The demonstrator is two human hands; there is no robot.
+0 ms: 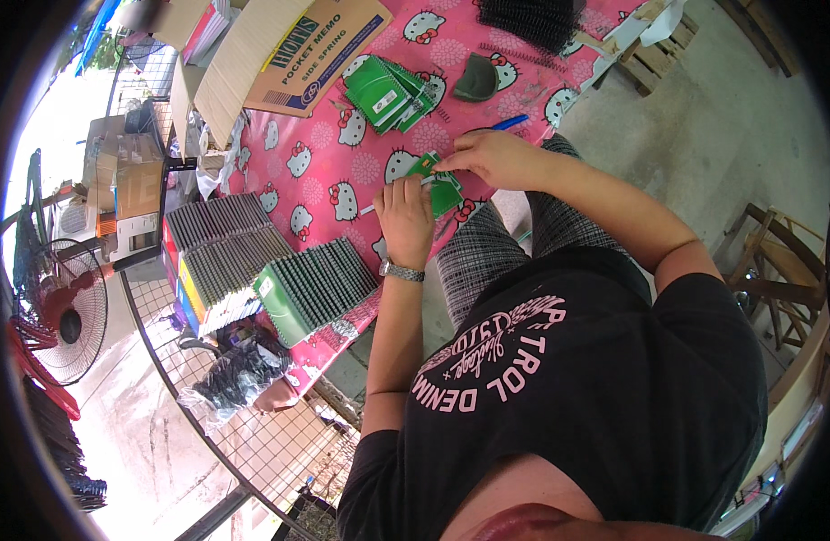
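Note:
At the table's near edge lies a small green memo notebook (445,196), partly covered by my hands. My left hand (404,215), with a wristwatch (402,270) on its wrist, is closed at the notebook's left edge. A thin white stick (369,209) shows beside that hand; a white piece also shows by its fingertips, and I cannot tell whether they are one thing. From the right, my right hand (498,160) reaches in, its fingers pinched on the notebook's upper part. What lies under the fingertips is hidden. A blue pen (511,122) lies just beyond the right hand.
On the pink patterned tablecloth (320,185) lie loose green notebooks (390,95), a dark green curved piece (476,78) and black spiral wires (528,16). Stacked bound notebooks (314,287) stand at the left, below a cardboard box (311,56). A fan (68,316) stands far left.

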